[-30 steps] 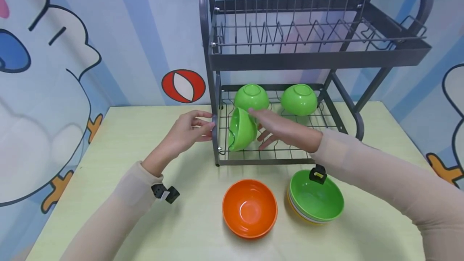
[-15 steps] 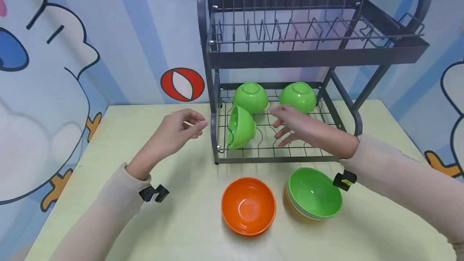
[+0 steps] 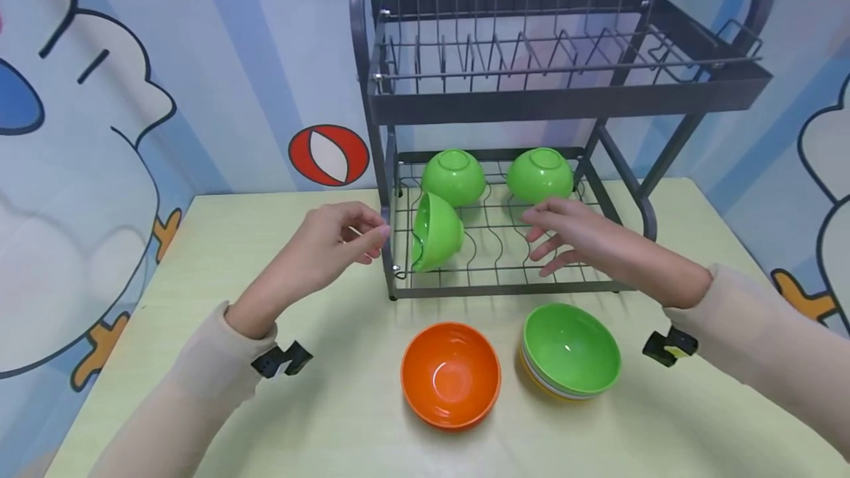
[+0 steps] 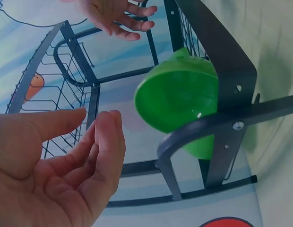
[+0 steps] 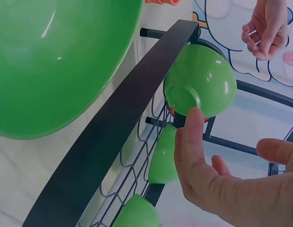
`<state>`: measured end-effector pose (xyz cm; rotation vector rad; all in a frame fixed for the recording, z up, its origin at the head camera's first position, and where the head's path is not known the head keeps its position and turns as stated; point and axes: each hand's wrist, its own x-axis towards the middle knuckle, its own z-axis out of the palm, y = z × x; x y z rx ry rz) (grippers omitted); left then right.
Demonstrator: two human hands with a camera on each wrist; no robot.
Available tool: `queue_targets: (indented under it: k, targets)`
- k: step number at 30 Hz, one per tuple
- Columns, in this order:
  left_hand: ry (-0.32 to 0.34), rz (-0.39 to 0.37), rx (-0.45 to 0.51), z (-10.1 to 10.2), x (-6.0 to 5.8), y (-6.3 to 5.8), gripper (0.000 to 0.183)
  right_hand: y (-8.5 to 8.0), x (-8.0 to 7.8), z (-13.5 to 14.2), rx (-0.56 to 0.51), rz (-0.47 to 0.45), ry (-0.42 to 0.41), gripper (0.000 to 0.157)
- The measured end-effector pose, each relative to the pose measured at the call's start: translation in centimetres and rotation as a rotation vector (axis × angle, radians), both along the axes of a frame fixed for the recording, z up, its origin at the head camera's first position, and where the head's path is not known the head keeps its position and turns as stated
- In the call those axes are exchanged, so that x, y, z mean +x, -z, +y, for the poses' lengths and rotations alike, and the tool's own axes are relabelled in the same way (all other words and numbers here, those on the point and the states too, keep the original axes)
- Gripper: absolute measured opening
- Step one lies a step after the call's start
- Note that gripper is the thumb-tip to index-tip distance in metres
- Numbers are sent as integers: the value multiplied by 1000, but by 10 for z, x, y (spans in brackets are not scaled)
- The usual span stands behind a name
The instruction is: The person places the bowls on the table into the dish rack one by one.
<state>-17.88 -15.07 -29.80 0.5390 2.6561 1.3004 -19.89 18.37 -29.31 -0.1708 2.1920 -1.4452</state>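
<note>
My left hand (image 3: 335,246) hovers just left of the rack's front left post, fingers loosely bent and nothing between them. Over the right part of the lower shelf, my right hand (image 3: 584,238) hangs with spread, relaxed fingers, holding nothing. A green bowl (image 3: 440,233) stands on its side at the shelf's front left, its mouth facing left; the left wrist view looks into this tilted bowl (image 4: 172,97). Behind it sit two upside-down green bowls, the left one (image 3: 454,179) and the right one (image 3: 539,174).
The dark two-tier dish rack (image 3: 571,103) stands against the wall, its upper tier of wire slots above the hands. In front of it on the table (image 3: 285,389) are an orange bowl (image 3: 451,377) and a stack of bowls (image 3: 571,349) with a green one on top.
My right hand has left the tilted green bowl and moved right. My left hand has drawn back from the rack post. The tilted bowl stays in place on the shelf.
</note>
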Motion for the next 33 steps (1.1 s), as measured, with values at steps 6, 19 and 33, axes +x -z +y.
queue_targets:
  k: [6,19,33]
  targets:
    - [89,-15,7,11,7,-5,15,2,6,11,7,21,-15,50]
    - [209,-25,-32,31,10,-8,10,9,16,27,17,46,-29,46]
    - [359,-72,-230,42,10,16,17,18,24,37,-10,37,-30,41]
